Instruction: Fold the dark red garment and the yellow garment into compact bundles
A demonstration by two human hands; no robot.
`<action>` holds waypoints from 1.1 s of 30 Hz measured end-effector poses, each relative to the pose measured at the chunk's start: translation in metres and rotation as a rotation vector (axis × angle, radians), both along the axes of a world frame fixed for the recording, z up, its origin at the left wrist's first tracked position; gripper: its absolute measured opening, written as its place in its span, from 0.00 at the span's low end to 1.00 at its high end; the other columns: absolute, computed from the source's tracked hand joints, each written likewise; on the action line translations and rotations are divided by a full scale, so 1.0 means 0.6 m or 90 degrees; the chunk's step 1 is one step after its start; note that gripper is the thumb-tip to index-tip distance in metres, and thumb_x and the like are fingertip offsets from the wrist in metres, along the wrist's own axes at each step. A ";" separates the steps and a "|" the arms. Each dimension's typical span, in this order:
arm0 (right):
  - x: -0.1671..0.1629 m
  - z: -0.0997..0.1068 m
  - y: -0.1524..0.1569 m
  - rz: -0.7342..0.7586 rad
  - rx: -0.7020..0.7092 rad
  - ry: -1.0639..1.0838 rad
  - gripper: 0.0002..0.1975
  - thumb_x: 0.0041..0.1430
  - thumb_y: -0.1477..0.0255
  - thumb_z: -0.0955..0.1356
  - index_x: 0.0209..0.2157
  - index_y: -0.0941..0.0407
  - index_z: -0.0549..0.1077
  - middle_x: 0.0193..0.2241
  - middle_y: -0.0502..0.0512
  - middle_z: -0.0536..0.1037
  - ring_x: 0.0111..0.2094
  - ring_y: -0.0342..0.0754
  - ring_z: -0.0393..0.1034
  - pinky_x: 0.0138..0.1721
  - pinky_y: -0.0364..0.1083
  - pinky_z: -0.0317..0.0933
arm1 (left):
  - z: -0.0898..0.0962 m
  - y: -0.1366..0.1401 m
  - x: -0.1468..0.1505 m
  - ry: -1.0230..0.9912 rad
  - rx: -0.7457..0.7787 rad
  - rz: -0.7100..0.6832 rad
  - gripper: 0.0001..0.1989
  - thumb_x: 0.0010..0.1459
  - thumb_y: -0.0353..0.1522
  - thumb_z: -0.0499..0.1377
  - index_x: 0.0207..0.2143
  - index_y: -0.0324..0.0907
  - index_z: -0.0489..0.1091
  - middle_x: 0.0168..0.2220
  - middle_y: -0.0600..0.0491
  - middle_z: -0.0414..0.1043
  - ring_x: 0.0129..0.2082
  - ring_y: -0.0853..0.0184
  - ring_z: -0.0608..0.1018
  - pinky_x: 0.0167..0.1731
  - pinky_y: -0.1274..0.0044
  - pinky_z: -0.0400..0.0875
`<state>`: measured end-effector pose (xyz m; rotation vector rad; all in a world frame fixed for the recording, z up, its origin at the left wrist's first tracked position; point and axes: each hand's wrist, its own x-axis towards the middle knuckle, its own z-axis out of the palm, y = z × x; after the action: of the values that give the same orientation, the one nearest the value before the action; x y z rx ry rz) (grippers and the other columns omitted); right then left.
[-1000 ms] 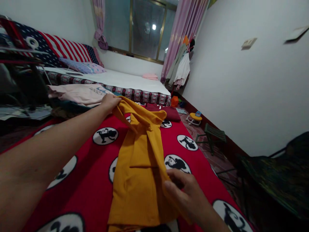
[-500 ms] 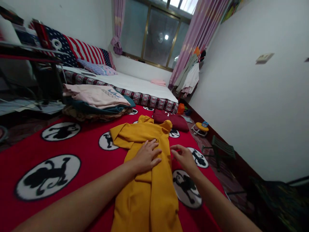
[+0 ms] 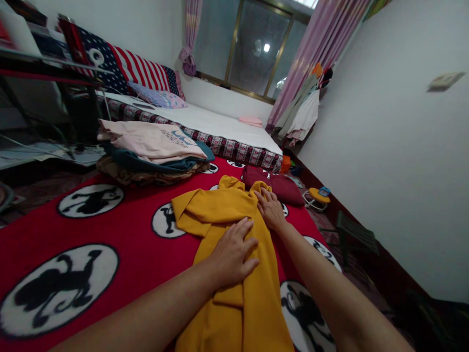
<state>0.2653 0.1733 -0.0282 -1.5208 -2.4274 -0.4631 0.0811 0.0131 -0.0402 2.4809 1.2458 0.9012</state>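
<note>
A mustard-yellow long-sleeved garment (image 3: 262,288) lies lengthwise on a red blanket (image 3: 142,259) printed with black monkeys in white ovals. One of its sleeves is folded across the upper part. My left hand (image 3: 236,252) rests flat on the middle of the garment, fingers spread. At the garment's upper right edge, by the collar, is my right hand (image 3: 270,209), its fingers stretched out over the cloth. Just beyond the collar lies a folded maroon garment (image 3: 282,188) with a zip pull.
A stack of folded clothes (image 3: 154,146), pink on top, sits at the left rear. Behind it stands a bed (image 3: 220,124) with a white cover. A cluttered desk (image 3: 54,68) is at far left. On the right floor are a yellow-topped stool (image 3: 319,195) and a dark folding stool (image 3: 355,232).
My right hand has moved from beside the garment forward onto its collar edge. My left hand stays on the middle of the cloth. The view has turned slightly left.
</note>
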 end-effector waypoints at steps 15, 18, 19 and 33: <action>-0.037 -0.010 -0.052 -0.208 -0.215 -0.002 0.29 0.68 0.64 0.50 0.68 0.54 0.47 0.69 0.54 0.47 0.68 0.56 0.40 0.63 0.59 0.48 | 0.001 0.011 -0.006 0.031 -0.005 -0.011 0.18 0.57 0.40 0.60 0.49 0.42 0.72 0.62 0.43 0.61 0.66 0.51 0.57 0.63 0.58 0.53; -0.023 -0.019 -0.100 -0.202 -0.252 0.029 0.29 0.69 0.62 0.49 0.69 0.53 0.45 0.70 0.55 0.42 0.69 0.56 0.39 0.63 0.61 0.46 | 0.000 0.011 -0.005 0.019 0.010 -0.021 0.17 0.58 0.39 0.59 0.48 0.42 0.72 0.62 0.43 0.61 0.66 0.51 0.57 0.63 0.57 0.54; -0.018 -0.022 -0.116 -0.197 -0.258 0.036 0.29 0.69 0.62 0.49 0.69 0.52 0.45 0.70 0.55 0.42 0.69 0.56 0.38 0.64 0.62 0.45 | -0.001 0.011 -0.005 0.008 0.018 -0.022 0.17 0.58 0.39 0.59 0.48 0.42 0.71 0.62 0.43 0.60 0.66 0.51 0.57 0.63 0.58 0.54; 0.014 -0.042 -0.201 -0.179 -0.180 0.078 0.27 0.69 0.62 0.52 0.67 0.51 0.52 0.68 0.51 0.50 0.68 0.55 0.43 0.64 0.61 0.45 | 0.036 -0.158 -0.140 -0.087 -0.079 -0.244 0.08 0.64 0.32 0.55 0.37 0.41 0.73 0.38 0.48 0.73 0.40 0.66 0.75 0.43 0.76 0.69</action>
<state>0.2740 0.0528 -0.0534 -1.9582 -2.2677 -0.0697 -0.0029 -0.0818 -0.0185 2.3948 0.7225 0.8443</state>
